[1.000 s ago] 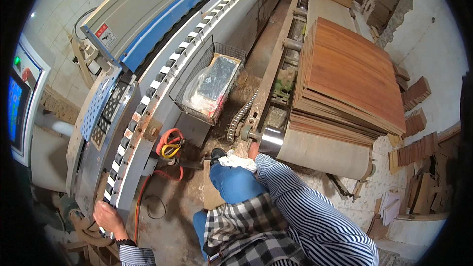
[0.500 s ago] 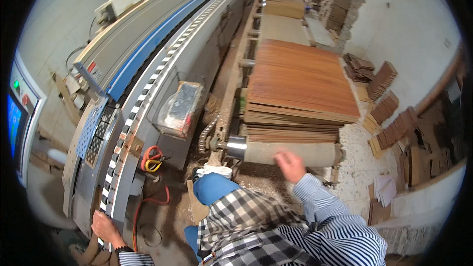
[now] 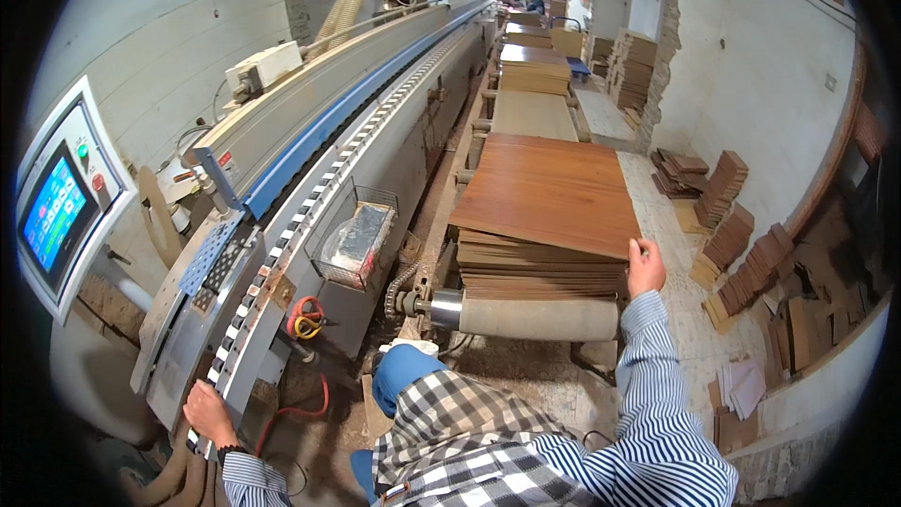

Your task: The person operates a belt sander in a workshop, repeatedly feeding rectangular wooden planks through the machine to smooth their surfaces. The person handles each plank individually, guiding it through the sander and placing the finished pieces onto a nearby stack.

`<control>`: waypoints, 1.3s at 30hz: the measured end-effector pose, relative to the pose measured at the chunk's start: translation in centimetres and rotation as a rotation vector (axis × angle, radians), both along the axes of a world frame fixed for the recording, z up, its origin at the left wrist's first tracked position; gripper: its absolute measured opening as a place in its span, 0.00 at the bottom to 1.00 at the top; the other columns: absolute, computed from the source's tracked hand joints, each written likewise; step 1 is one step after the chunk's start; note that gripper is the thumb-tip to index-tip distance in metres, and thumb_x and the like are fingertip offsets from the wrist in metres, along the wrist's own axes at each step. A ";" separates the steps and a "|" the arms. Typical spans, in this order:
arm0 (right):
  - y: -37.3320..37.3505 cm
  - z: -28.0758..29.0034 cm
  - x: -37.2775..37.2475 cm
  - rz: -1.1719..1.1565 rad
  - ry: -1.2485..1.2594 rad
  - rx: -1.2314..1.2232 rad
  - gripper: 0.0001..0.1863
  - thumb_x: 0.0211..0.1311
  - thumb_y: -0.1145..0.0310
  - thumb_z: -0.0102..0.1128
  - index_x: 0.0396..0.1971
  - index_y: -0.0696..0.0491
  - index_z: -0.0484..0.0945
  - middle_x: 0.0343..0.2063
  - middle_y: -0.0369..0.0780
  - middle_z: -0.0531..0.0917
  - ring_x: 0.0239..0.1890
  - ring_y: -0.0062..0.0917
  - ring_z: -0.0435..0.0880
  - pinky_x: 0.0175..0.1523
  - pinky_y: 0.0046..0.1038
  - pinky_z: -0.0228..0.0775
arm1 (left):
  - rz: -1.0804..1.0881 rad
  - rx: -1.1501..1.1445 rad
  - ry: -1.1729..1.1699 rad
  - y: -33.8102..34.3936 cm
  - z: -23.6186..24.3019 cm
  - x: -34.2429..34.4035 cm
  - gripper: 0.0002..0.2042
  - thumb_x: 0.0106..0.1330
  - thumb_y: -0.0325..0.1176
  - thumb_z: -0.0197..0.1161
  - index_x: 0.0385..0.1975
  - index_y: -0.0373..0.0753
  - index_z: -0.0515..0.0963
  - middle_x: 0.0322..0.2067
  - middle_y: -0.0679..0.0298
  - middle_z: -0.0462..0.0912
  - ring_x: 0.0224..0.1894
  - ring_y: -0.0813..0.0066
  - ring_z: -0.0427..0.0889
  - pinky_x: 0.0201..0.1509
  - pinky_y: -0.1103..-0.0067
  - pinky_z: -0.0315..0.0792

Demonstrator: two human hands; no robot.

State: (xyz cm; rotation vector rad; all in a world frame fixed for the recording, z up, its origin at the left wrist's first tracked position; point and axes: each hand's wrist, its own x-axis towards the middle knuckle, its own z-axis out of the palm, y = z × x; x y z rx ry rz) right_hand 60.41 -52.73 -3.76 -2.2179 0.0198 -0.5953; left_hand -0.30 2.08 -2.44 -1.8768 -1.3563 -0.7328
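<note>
A stack of wood-grain panels (image 3: 542,279) lies on a roller conveyor, and its reddish-brown top panel (image 3: 554,190) sits slightly askew over the ones below. My right hand (image 3: 645,268) is closed on the near right corner of that top panel, thumb and fingers pinching its edge. Down at the left, my left hand (image 3: 208,413) is curled over the near end of the long machine's bed, beside the black-and-white chain track (image 3: 246,316). What lies under its fingers is partly hidden.
The near conveyor roller (image 3: 540,318) lies before my knees. A wire basket (image 3: 355,237) and an air hose (image 3: 307,317) hang on the machine. A control screen (image 3: 58,216) stands at the left. Strip stacks (image 3: 725,190) line the right wall; a person (image 3: 535,2) is far back.
My right hand has moved from above the near roller, rightward and farther away, to the top panel's corner and taken hold of it. The view has tilted up. My left hand stays on the machine.
</note>
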 end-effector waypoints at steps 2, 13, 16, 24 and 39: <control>1.4 0.0 -1.8 0.121 0.104 0.559 0.22 0.60 0.57 0.57 0.52 0.47 0.69 0.24 0.38 0.80 0.21 0.27 0.79 0.31 0.31 0.72 | 0.048 -0.049 0.000 -0.7 0.5 -0.4 0.15 0.68 0.37 0.47 0.20 0.40 0.74 0.22 0.62 0.78 0.29 0.64 0.77 0.33 0.70 0.68; 6.4 3.8 -12.3 0.850 0.760 1.123 0.20 0.50 0.65 0.62 0.43 0.55 0.71 0.30 0.41 0.80 0.28 0.29 0.81 0.31 0.30 0.76 | 0.031 -0.274 -0.084 -1.5 1.8 0.0 0.15 0.62 0.37 0.47 0.18 0.41 0.77 0.23 0.59 0.80 0.28 0.62 0.78 0.34 0.66 0.67; 9.9 4.5 -15.9 0.995 0.648 1.110 0.26 0.48 0.70 0.60 0.49 0.60 0.68 0.35 0.43 0.80 0.32 0.33 0.81 0.34 0.29 0.77 | -0.090 -0.367 -0.219 -2.5 3.6 -1.0 0.19 0.65 0.43 0.47 0.20 0.38 0.77 0.25 0.56 0.80 0.31 0.60 0.79 0.37 0.66 0.67; 25.0 1.5 -23.8 1.306 1.206 1.135 0.22 0.51 0.70 0.59 0.47 0.60 0.69 0.38 0.42 0.79 0.36 0.32 0.81 0.37 0.33 0.77 | 0.046 -0.376 -0.187 -4.2 3.6 -5.7 0.22 0.63 0.50 0.49 0.16 0.39 0.75 0.21 0.55 0.79 0.28 0.58 0.78 0.36 0.64 0.67; 39.9 3.6 -39.9 1.595 1.409 0.705 0.13 0.58 0.65 0.58 0.39 0.56 0.71 0.22 0.35 0.75 0.15 0.18 0.71 0.18 0.18 0.63 | 0.033 -0.131 -0.170 -3.5 2.4 -5.3 0.14 0.57 0.41 0.55 0.13 0.41 0.72 0.16 0.59 0.77 0.22 0.62 0.77 0.32 0.67 0.67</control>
